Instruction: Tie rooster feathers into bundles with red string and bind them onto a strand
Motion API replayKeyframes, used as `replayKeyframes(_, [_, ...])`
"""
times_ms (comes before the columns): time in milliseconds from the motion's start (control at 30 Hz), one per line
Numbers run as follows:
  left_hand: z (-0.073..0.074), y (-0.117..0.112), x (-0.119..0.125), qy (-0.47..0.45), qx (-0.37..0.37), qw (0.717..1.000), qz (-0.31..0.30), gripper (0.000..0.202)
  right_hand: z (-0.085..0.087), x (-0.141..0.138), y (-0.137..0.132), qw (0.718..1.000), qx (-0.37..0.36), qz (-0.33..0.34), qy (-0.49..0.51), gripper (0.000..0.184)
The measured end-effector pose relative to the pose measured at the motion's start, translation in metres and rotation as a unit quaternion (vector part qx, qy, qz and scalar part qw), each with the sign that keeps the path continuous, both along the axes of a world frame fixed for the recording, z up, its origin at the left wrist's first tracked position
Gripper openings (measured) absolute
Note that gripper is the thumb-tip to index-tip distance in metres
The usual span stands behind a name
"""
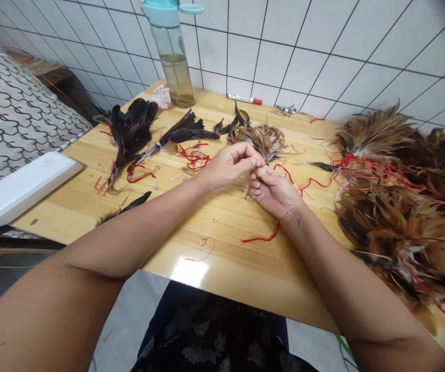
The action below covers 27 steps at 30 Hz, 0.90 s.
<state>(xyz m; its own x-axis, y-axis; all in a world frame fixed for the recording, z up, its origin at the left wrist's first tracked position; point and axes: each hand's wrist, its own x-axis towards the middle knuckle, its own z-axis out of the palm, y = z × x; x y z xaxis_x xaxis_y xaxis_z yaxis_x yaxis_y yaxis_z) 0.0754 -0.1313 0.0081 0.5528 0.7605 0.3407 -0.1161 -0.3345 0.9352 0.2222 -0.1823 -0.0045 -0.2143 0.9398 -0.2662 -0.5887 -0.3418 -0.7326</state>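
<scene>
My left hand [230,164] and my right hand [276,194] meet over the middle of the table, thumbs and fingertips pinched together. What lies between the fingertips is too small and too covered to make out. Red string [263,239] shows below my right hand, with another red string [315,182] trailing off to its right. Just behind the fingers sits a bunch of brown feathers [259,137], partly covered by my left hand. More red string [194,156] lies tangled to the left of my left hand.
Black feather bundles [133,126] lie at the left. Large brown feather bundles [408,222] with red strings crowd the right. A water bottle [175,72] stands at the back near a red-capped marker [244,99] and the tiled wall. A white device [24,188] rests at the left edge.
</scene>
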Motion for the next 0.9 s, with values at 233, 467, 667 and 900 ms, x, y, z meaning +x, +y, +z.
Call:
replayKeyframes(233, [-0.004,0.002,0.000,-0.064,-0.112,0.989,-0.067,0.010,-0.001,0.000,0.000,1.000,-0.006,-0.002,0.012,0.020])
replayKeyframes(467, [0.000,0.006,-0.003,-0.038,-0.046,0.996,-0.062,0.011,-0.007,0.004,0.001,1.000,0.015,0.017,0.007,0.019])
replayKeyframes(667, [-0.002,0.011,-0.004,-0.021,0.000,0.997,-0.075,0.015,-0.012,0.007,0.003,0.999,0.031,0.034,0.008,0.019])
replayKeyframes(900, [-0.003,0.018,-0.008,-0.015,0.001,0.994,-0.112,0.028,-0.012,0.008,0.003,0.998,0.050,0.040,-0.001,0.020])
